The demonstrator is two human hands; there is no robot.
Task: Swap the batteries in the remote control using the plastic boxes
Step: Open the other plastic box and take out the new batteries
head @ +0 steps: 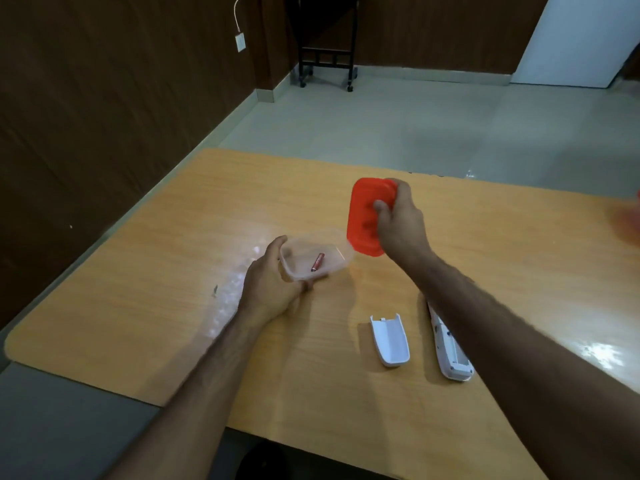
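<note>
The work surface is an orange-brown laminate table (173,306) with rounded corners, set in a room with dark brown walls and a pale tiled floor. At table centre, the left hand (273,282) grips the near left rim of a clear, rectangular plastic box (317,258), which holds one red cylindrical battery (317,262). Just right of it, the right hand (398,220) pinches an orange-red plastic lid (363,216), raised and tilted clear of the box. Nearer and to the right, the white plastic battery cover (389,341) lies inner side up; well right of it, the white remote control (450,348) lies with its open compartment facing up, partly hidden by the right forearm. Whether any battery sits in the compartment cannot be determined. A blurred red shape (627,220) at the far right edge may be a second box. Assessment: cover removal and box opening are complete; battery transfer, insertion and cover refitting appear outstanding.
</note>
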